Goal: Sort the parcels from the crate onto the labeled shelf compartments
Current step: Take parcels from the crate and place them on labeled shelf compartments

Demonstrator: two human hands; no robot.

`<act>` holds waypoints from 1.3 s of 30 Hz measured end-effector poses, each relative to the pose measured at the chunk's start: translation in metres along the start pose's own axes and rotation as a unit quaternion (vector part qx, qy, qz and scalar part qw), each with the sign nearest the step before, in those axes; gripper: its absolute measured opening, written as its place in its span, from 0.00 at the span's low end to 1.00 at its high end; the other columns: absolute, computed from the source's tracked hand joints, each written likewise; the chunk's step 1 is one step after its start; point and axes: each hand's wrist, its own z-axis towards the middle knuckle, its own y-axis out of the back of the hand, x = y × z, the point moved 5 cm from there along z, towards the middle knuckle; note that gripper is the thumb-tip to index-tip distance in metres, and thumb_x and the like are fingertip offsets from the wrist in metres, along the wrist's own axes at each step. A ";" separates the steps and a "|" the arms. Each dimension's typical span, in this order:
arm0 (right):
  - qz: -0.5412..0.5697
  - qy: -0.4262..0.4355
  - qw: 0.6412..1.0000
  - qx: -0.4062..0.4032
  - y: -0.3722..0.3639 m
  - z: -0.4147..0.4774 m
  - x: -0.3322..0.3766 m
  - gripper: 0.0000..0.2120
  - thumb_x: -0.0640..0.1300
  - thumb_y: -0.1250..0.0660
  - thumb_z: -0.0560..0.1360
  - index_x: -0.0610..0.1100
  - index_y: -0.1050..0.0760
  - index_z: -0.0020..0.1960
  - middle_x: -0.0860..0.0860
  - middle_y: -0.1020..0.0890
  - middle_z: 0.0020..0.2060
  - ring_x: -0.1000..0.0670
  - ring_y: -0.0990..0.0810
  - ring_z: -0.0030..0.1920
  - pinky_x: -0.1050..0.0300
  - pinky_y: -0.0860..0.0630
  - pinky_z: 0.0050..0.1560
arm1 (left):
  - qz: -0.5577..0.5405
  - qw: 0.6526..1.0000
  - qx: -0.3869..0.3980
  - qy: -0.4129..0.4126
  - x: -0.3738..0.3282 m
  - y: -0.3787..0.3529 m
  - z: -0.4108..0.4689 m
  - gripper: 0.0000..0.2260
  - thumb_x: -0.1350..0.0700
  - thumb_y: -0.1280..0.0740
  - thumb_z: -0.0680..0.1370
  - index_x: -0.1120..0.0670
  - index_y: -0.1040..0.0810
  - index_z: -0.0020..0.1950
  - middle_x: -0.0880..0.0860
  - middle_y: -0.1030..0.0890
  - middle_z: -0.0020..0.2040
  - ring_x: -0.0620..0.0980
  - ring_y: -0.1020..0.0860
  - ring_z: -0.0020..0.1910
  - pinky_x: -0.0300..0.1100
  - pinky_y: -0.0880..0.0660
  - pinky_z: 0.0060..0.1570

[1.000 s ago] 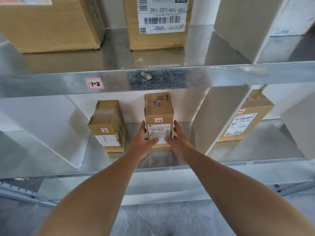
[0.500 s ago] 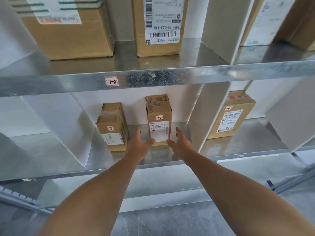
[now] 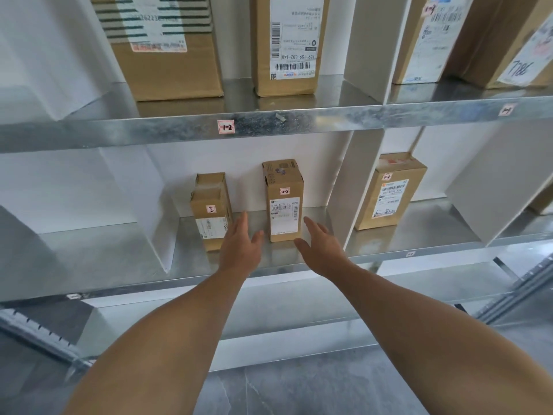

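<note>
Both hands drawn back off upright parcel (image 3: 284,202); left hand (image 3: 239,248), right hand (image 3: 321,250) spread wide, empty.

My hands: two, the left hand (image 3: 239,248) and the right hand (image 3: 321,251).
Parcels on the lower shelf (image 3: 434,244): three, namely the short parcel (image 3: 211,211), the tall parcel (image 3: 284,202) and the wide parcel (image 3: 390,193).
Parcels on the upper shelf (image 3: 329,118): four that I can count, namely the striped parcel (image 3: 161,55), the barcode parcel (image 3: 285,43), the slanted parcel (image 3: 431,40) and the cropped parcel (image 3: 526,55) at the right edge.
Tags on the upper shelf's front edge: two, the 1-2 tag (image 3: 226,126) and the blurred tag (image 3: 507,109).
</note>
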 end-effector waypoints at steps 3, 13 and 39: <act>-0.021 0.023 1.000 0.000 0.000 -0.012 0.002 0.28 0.47 0.41 0.85 0.47 0.46 0.81 0.47 0.35 0.78 0.40 0.31 0.73 0.48 0.30 0.70 | 0.002 1.000 -0.004 -0.001 -0.006 0.004 -0.011 0.29 0.46 0.41 0.84 0.53 0.45 0.82 0.54 0.41 0.81 0.57 0.41 0.79 0.54 0.39 0.74; -0.086 0.066 0.994 -0.001 0.019 -0.054 -0.008 0.28 0.49 0.41 0.84 0.44 0.45 0.81 0.46 0.35 0.77 0.42 0.35 0.76 0.45 0.36 0.75 | 0.017 1.000 -0.026 -0.003 -0.033 0.010 -0.054 0.28 0.46 0.40 0.84 0.54 0.43 0.81 0.55 0.37 0.79 0.58 0.38 0.77 0.54 0.37 0.74; -0.171 0.301 0.931 0.118 -0.121 -0.171 0.125 0.28 0.55 0.47 0.85 0.49 0.48 0.81 0.47 0.46 0.82 0.43 0.50 0.81 0.38 0.46 0.79 | 0.037 0.947 -0.195 0.254 0.129 0.143 -0.282 0.27 0.45 0.47 0.85 0.47 0.51 0.83 0.50 0.52 0.83 0.54 0.51 0.82 0.56 0.48 0.79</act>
